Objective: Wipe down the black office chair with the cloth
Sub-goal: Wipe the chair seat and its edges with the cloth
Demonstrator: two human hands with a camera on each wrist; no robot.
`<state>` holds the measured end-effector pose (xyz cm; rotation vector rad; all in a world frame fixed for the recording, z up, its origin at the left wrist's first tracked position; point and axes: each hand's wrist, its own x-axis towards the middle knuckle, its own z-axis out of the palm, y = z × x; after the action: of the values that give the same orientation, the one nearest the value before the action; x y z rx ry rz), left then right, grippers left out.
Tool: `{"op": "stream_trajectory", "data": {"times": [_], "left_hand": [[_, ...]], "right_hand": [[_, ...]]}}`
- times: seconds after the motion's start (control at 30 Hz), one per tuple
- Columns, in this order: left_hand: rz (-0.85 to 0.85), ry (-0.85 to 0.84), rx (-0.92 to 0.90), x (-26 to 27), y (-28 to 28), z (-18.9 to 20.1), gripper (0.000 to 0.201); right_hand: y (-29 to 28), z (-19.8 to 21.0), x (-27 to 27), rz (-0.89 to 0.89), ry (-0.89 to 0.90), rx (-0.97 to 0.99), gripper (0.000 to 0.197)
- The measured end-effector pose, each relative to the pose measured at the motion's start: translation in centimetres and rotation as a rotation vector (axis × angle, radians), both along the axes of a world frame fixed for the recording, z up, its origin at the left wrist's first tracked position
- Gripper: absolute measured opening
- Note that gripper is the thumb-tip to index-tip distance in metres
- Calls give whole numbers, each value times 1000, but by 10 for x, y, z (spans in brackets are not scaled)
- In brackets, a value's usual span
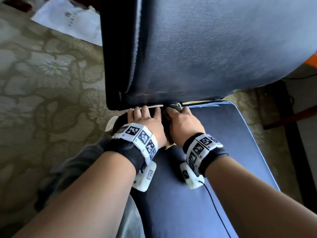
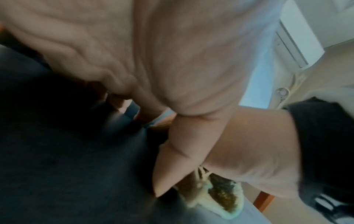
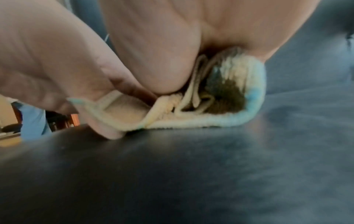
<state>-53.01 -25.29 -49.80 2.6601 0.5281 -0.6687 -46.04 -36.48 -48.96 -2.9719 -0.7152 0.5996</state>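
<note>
The black office chair fills the head view, its backrest (image 1: 205,48) above and its seat (image 1: 223,143) below. My right hand (image 1: 181,119) grips a bunched cream and brown cloth (image 1: 175,106) and pushes it into the gap where the seat meets the backrest. The right wrist view shows the folded cloth (image 3: 229,91) pressed onto the dark seat (image 3: 172,174) under my palm. My left hand (image 1: 145,117) lies just left of it, fingers fairly straight, tips at the same gap. In the left wrist view the cloth (image 2: 220,195) pokes out beneath my right hand.
Patterned beige carpet (image 1: 42,74) lies left of the chair, with a white printed sheet (image 1: 68,19) on it at the back. My leg in grey trousers (image 1: 77,169) is beside the seat's left edge. A dark furniture frame (image 1: 291,134) stands to the right.
</note>
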Motion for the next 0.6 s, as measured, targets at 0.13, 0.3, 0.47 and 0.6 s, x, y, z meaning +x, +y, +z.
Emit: {"op": "stream_trajectory", "data": {"times": [0.13, 0.3, 0.47, 0.6], "left_hand": [[-33, 10, -86, 5, -6, 7, 107], [-70, 84, -260, 5, 25, 12, 105], [-151, 105, -225, 3, 24, 12, 135], [-189, 118, -152, 3, 21, 9, 144]], "right_hand": [[-12, -2, 0, 31, 2, -15, 60], [-13, -7, 5, 26, -2, 42, 58], [-27, 1, -1, 164, -7, -17, 86], [-36, -6, -10, 222, -31, -38, 99]]}}
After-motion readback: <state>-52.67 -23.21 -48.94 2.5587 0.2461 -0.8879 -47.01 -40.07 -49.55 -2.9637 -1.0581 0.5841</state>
